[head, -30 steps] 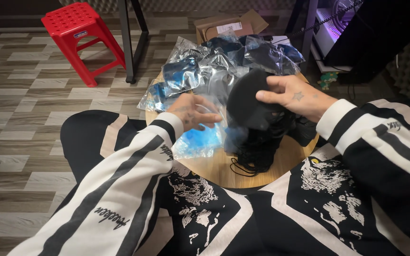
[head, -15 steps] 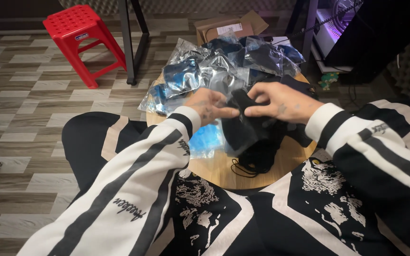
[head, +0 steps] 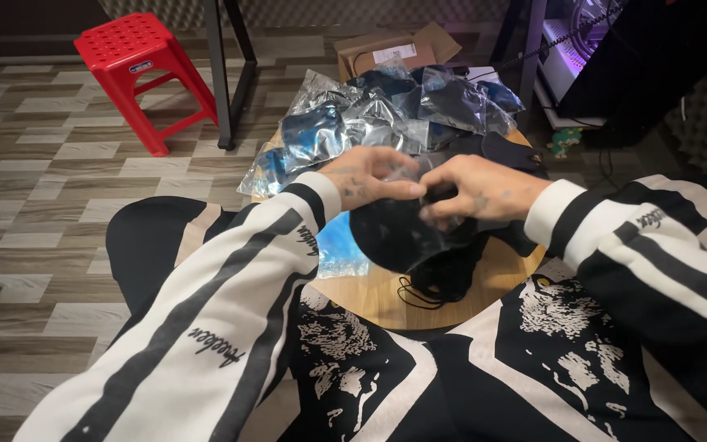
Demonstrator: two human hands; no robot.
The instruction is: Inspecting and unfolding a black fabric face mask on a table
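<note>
Far side of the round wooden table [head: 386, 299]: heap of clear plastic packets [head: 370, 115], crinkled and shiny, dark blue-black contents. Beyond the heap, an open brown cardboard box [head: 390, 51] with a white rectangular label on its flap. One pale blue packet [head: 339, 245] lies near the left edge of the table, partly under the left sleeve.

Left hand [head: 366, 176] and right hand [head: 472, 190] meet fingertip to fingertip over the table centre, both pinching the top edge of a black cloth piece in a clear bag [head: 403, 233]. The piece is dark, rounded, matte; film glare across it. Thin black cords [head: 431, 290] trail beneath. Red plastic stool [head: 145, 69] far left on the floor.
</note>
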